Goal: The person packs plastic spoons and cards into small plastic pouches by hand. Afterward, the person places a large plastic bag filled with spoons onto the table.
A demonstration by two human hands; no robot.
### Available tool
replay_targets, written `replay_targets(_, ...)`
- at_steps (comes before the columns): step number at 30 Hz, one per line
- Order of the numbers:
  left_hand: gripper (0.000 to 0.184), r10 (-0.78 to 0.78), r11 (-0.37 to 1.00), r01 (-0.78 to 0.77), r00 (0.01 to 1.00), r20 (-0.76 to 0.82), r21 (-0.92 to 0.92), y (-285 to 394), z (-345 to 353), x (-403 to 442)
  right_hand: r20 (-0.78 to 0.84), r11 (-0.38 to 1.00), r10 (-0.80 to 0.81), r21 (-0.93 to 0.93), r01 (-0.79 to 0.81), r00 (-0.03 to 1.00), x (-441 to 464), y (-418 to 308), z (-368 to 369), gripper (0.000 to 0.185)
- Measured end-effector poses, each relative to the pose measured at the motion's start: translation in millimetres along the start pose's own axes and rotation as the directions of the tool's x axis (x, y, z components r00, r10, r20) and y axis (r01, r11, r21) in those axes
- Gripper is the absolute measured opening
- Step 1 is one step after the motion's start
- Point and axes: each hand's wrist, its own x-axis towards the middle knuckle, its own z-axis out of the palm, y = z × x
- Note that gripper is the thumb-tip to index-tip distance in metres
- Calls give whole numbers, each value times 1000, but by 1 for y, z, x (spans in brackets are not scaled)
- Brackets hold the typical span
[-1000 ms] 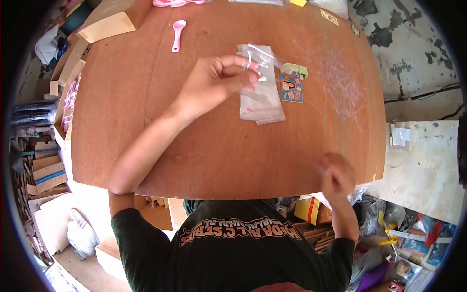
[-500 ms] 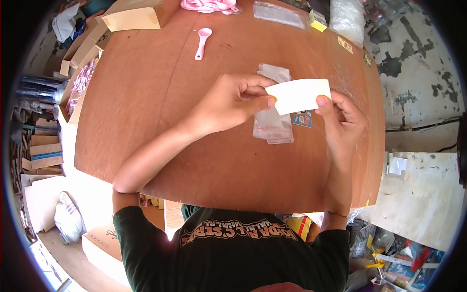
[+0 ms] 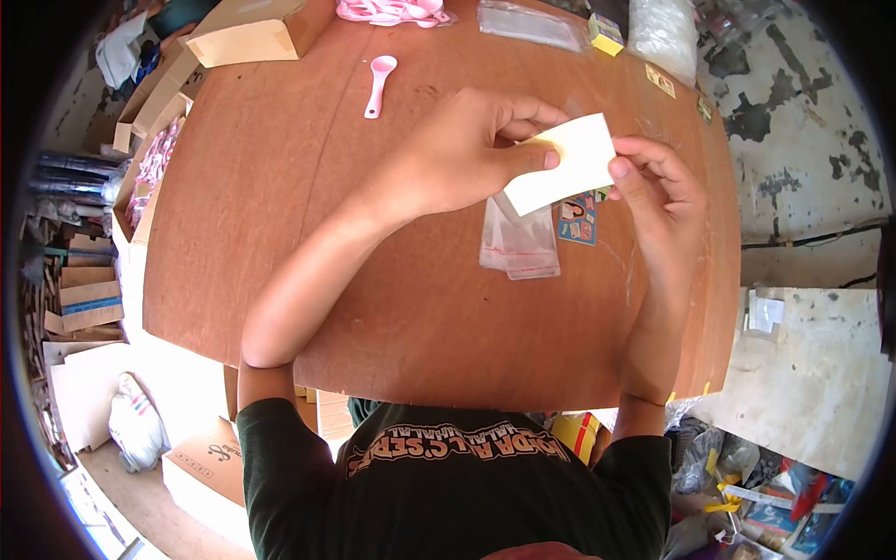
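Note:
A blank, pale yellow slip of paper (image 3: 571, 161) is held up over the table, tilted with its right end higher. My left hand (image 3: 481, 154) grips its left part, thumb on the face and fingers behind. At the right edge, my right hand (image 3: 661, 187) pinches it between thumb and index finger. Beneath lie clear plastic bags (image 3: 518, 247) with red-lined flaps, partly covered by the slip. A small blue printed card (image 3: 578, 220) is beside the bags. Farther off, a pink spoon (image 3: 378, 86) rests alone on the wood.
On the brown table (image 3: 401, 327) are a cardboard box (image 3: 247, 35), a pile of pink spoons (image 3: 392, 9), a stack of clear sleeves (image 3: 530, 26) and a small yellow box (image 3: 605, 35). A plastic-wrapped roll (image 3: 663, 42) stands at the back right. An open carton of pink items (image 3: 154, 168) is left.
The slip has turned so its right end points up, and my left hand has moved up and right with its thumb farther onto the slip. More of the blue card shows.

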Motion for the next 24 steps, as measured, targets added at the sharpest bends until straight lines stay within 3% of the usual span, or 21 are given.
replay_targets(3,34,-64,998,64,997,47,-15,-7,5,-2,82,994,89,49,-93,993,-5,4,1,16)
replay_targets(5,34,-76,996,79,995,65,-42,-13,8,-3,114,994,108,-32,-105,988,-6,6,7,13)
replay_targets(7,33,6,1000,-5,1000,4,-23,-16,10,-3,129,989,146,-15,-145,981,-7,13,8,14)
replay_targets(9,32,-1,1000,1,1000,-2,13,-13,9,-4,202,985,-28,-160,61,979,-5,16,9,17)
replay_targets(11,31,-7,999,8,1000,-10,49,-12,9,-5,217,969,-97,-201,142,971,-4,16,10,18)
replay_targets(13,29,90,988,-84,995,-38,127,-14,11,-5,235,946,-165,-239,222,958,-5,14,11,20)
replay_targets(15,28,108,985,-101,993,-45,137,-16,14,-5,271,996,-9,-79,32,963,-9,11,14,20)
replay_targets(16,28,126,982,-118,991,-51,146,-17,15,-5,270,996,-10,-78,33,963,-10,10,14,20)
replay_targets(18,28,137,978,-127,989,-47,166,-17,18,-6,366,990,132,0,-142,921,-12,8,14,20)
replay_targets(22,30,152,948,-145,988,-1,284,-11,19,-8,428,975,218,-66,-210,877,-14,17,11,22)
replay_targets(24,36,193,941,-189,981,15,279,-12,19,-8,494,929,370,-211,-305,787,-13,18,9,22)
